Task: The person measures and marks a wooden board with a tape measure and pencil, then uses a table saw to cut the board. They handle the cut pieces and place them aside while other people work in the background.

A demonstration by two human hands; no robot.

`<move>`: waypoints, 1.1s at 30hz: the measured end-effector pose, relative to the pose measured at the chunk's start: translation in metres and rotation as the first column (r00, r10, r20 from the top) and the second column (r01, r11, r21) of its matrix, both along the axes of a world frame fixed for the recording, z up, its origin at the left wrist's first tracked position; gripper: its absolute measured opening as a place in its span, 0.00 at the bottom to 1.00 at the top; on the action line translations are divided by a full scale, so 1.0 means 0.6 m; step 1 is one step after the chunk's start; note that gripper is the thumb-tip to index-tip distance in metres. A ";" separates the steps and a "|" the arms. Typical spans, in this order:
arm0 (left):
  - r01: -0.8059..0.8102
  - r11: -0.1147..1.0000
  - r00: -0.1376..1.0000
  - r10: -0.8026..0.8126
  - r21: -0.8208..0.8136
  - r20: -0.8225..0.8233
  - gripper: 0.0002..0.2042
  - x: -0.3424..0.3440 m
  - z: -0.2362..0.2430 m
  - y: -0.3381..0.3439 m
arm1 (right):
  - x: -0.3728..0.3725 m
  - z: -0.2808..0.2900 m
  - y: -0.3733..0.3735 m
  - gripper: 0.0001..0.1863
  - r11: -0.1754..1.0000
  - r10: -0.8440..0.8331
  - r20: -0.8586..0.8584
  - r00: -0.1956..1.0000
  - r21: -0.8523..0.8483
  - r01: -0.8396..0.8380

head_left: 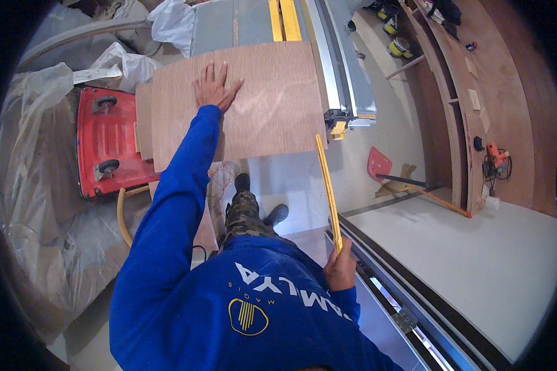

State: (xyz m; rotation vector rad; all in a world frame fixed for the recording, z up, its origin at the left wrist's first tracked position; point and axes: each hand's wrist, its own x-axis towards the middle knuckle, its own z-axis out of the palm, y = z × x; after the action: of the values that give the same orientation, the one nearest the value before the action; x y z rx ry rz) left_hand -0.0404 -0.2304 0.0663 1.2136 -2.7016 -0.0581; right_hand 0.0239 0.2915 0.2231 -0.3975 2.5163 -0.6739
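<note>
My left hand [215,89] rests with spread fingers on a rectangular plywood sheet [272,105], which lies over the front of a grey machine table [216,25] with yellow strips. In my right hand [339,266], low at the right, is a long narrow yellow stick [328,191]; its far end reaches up beside the sheet's near right corner. A metal rail [333,68] with a yellow-and-black end piece runs along the sheet's right side.
At left, an upturned red wheeled platform [105,142], curved handle [124,216] and plastic sheeting [31,185]. At right, wooden shelving [458,142] with an orange power tool [495,157], a white panel [464,260] and long aluminum rails [402,321]. A red plastic piece [379,161] lies on the floor.
</note>
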 end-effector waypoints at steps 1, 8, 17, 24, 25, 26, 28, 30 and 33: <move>-0.002 1.000 1.000 0.002 0.004 0.000 0.41 -0.001 0.001 -0.001 | -0.002 0.001 -0.001 0.17 1.000 0.007 -0.002 1.000 0.001 -0.007; -0.006 0.999 1.000 0.007 -0.032 0.022 0.40 -0.009 -0.003 -0.009 | -0.010 0.004 -0.010 0.17 0.999 0.022 0.000 1.000 0.028 -0.022; -0.020 0.999 0.999 0.018 0.028 0.044 0.41 -0.025 -0.003 -0.028 | -0.023 0.007 -0.031 0.17 1.000 0.008 0.019 1.000 0.024 -0.008; -0.013 1.000 1.000 0.013 -0.009 0.006 0.40 -0.038 -0.008 -0.042 | -0.036 0.005 -0.044 0.15 1.000 0.010 0.023 1.000 0.022 -0.010; -0.011 1.000 1.000 0.011 -0.010 0.008 0.40 -0.040 -0.009 -0.045 | -0.038 0.004 -0.046 0.14 1.000 0.005 0.029 1.000 0.012 -0.005; -0.012 1.000 1.000 0.012 -0.012 0.011 0.40 -0.042 -0.009 -0.047 | -0.039 0.004 -0.048 0.14 1.000 0.001 0.036 0.999 -0.005 -0.001; -0.014 1.000 1.000 0.015 -0.025 0.023 0.40 -0.045 -0.009 -0.050 | -0.043 0.005 -0.051 0.14 1.000 0.017 0.017 1.000 -0.008 -0.017; -0.013 1.000 1.000 0.013 -0.027 0.022 0.40 -0.047 -0.008 -0.054 | -0.047 0.005 -0.055 0.14 0.999 0.027 0.008 1.000 -0.020 -0.027; 0.002 1.000 1.000 -0.001 -0.020 0.009 0.40 -0.050 -0.007 -0.059 | -0.053 0.006 -0.061 0.15 0.999 0.032 0.001 0.999 -0.035 -0.032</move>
State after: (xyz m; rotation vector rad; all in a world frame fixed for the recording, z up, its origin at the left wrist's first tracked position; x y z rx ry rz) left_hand -0.0705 -0.2657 0.0622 1.2091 -2.7039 -0.0258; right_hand -0.0076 0.2551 0.2270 -0.4490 2.4938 -0.7066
